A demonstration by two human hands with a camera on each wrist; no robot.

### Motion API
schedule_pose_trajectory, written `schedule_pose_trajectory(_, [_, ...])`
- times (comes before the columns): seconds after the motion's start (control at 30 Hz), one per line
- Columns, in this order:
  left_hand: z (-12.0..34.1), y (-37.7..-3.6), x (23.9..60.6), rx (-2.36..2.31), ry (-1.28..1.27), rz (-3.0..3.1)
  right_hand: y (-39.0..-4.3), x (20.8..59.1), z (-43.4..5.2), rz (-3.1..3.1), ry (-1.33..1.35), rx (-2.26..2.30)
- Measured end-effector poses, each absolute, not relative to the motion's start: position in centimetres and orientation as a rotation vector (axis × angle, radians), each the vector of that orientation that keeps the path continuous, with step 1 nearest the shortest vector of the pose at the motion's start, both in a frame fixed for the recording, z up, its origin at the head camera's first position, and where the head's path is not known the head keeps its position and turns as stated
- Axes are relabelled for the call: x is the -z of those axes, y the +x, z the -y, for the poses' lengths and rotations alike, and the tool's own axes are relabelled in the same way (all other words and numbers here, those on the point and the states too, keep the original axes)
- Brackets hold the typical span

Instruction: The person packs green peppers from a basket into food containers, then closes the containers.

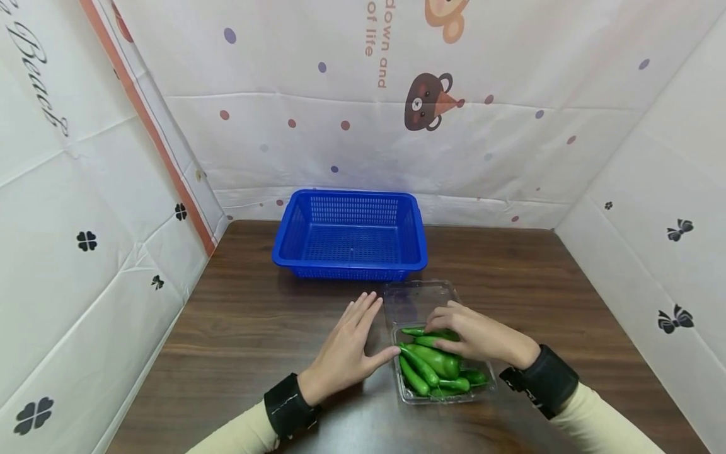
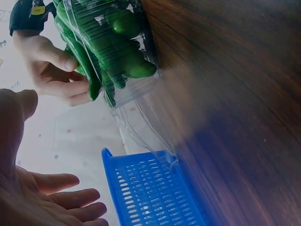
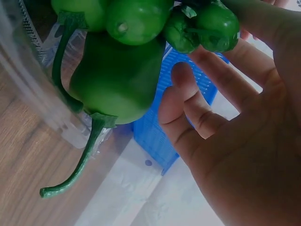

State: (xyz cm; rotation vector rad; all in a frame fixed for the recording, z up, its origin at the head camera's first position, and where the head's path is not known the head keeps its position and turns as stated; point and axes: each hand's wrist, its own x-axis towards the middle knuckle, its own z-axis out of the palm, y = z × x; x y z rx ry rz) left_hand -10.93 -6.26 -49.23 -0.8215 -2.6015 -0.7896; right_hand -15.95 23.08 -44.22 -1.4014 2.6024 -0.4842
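A clear plastic clamshell box point(image 1: 404, 392) full of green peppers lies on the table with its lid point(image 1: 416, 301) folded back. Inside, a plump green pepper point(image 1: 438, 360) lies among several slender green chili peppers point(image 1: 418, 364). My right hand point(image 1: 473, 333) reaches over the far end of the box. Its thumb and fingers hold two chili peppers point(image 3: 202, 30) at that end, still among the others. My left hand point(image 1: 347, 356) is spread beside the box, fingers straight, thumb tip right at the left rim. In the left wrist view my left palm point(image 2: 14, 183) holds nothing.
A blue plastic basket point(image 1: 350, 270) with slotted walls stands behind the box, near the back of the table. The dark wooden table point(image 1: 238, 353) is bordered by white printed sheets point(image 1: 317, 139) at the back and sides.
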Motion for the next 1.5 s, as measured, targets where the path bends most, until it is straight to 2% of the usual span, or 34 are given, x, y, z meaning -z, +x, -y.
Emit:
schedule_pose_trajectory(0.43, [5.9, -10.8, 49.2, 0.8, -0.828, 2.569, -15.8, 44.2, -23.4, -2.62, -1.368, 0.495])
schedule_pose_trajectory(0.7, [5.7, -11.3, 49.8, 0.993, -0.753, 2.611, -16.7, 44.4, -25.1, -2.789, -1.351, 0.779])
schedule_pose_trajectory(0.8, [5.7, -11.9, 50.2, 1.113, -0.705, 2.629, -17.4, 44.8, -26.1, -2.926, -1.179, 0.908])
schedule_pose_trajectory(0.97, [5.6, -13.1, 50.7, 1.336, -0.62, 2.672, -18.1, 46.0, -27.7, -3.005, -0.644, 0.932])
schedule_pose_trajectory(1.07, [5.4, -13.9, 51.1, 1.538, -0.503, 2.729, -18.2, 47.0, -28.3, -2.885, -0.411, 0.964])
schedule_pose_trajectory(1.3, [4.3, -15.0, 52.2, 2.166, -0.234, 2.664, -18.1, 48.8, -29.0, -2.688, -0.244, 1.11])
schedule_pose_trajectory(1.5, [3.8, -15.0, 52.2, 2.244, -0.224, 2.641, -18.2, 49.5, -29.1, -2.628, -0.213, 1.233])
